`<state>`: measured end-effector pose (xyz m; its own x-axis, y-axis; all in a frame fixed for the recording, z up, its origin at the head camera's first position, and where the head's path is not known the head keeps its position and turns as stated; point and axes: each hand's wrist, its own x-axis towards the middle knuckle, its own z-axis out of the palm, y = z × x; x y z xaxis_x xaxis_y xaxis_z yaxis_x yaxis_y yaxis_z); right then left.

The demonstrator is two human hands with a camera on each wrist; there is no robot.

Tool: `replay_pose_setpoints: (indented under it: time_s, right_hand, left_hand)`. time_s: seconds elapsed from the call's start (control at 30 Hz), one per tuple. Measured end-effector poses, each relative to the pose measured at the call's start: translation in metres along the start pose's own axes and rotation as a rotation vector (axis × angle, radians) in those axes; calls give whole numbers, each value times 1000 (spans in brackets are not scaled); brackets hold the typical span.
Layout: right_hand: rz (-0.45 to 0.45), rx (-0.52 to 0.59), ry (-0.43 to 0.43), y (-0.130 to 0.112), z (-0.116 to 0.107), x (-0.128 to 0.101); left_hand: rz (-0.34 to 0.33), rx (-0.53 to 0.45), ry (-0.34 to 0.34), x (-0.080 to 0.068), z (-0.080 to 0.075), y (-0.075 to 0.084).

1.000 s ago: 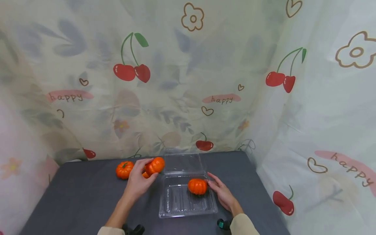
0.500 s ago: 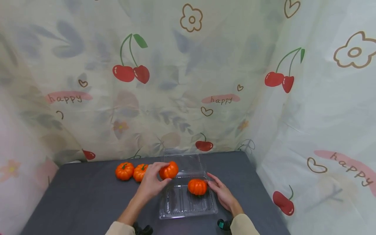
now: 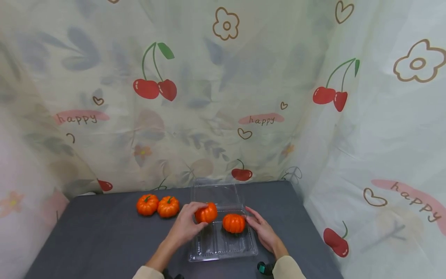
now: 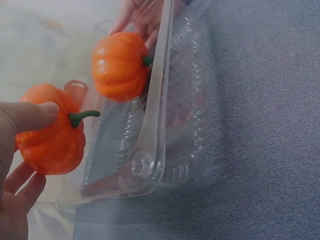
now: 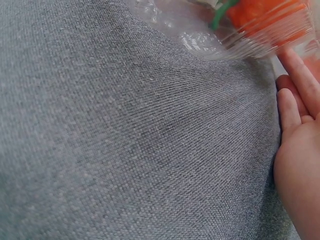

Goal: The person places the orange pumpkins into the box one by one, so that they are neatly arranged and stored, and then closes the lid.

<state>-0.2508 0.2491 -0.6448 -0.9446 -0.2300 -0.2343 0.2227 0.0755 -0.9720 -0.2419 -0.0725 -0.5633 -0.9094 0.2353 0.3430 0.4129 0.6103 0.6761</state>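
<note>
**Head view: a pumpkin held over the clear tray**

Head view shows the left hand (image 3: pixel 184 228) gripping a small orange pumpkin (image 3: pixel 206 213) just above the far left part of the clear plastic tray (image 3: pixel 223 248). A second pumpkin (image 3: pixel 234 223) sits inside the tray. The right hand (image 3: pixel 263 230), fingers straight, rests at the tray's right edge, seemingly touching it. Two more pumpkins (image 3: pixel 157 205) stand on the grey worktop (image 3: pixel 97 240), left of the tray.

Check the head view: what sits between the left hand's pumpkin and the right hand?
One pumpkin in the clear tray lies between the held pumpkin and the right hand, beside whose fingers it rests; the head view shows it.
</note>
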Motion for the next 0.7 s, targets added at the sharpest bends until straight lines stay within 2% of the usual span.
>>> replay_pose_setpoints:
  time_s: [0.13,0.3,0.57,0.7]
  right_hand:
    - [1,-1,10,0,0,-1]
    - [-1,0,17,1,0,0]
    - [0,-2,14,0,-1,0]
    - [7,-1,8,1,0,0]
  left_hand:
    - [-13,-1,-28,-2,2,-1]
    - [18,-2,-30,-2,5,-2]
    - [40,37,-43,-5,11,-4]
    - [29,62,-75,-8,15,-7]
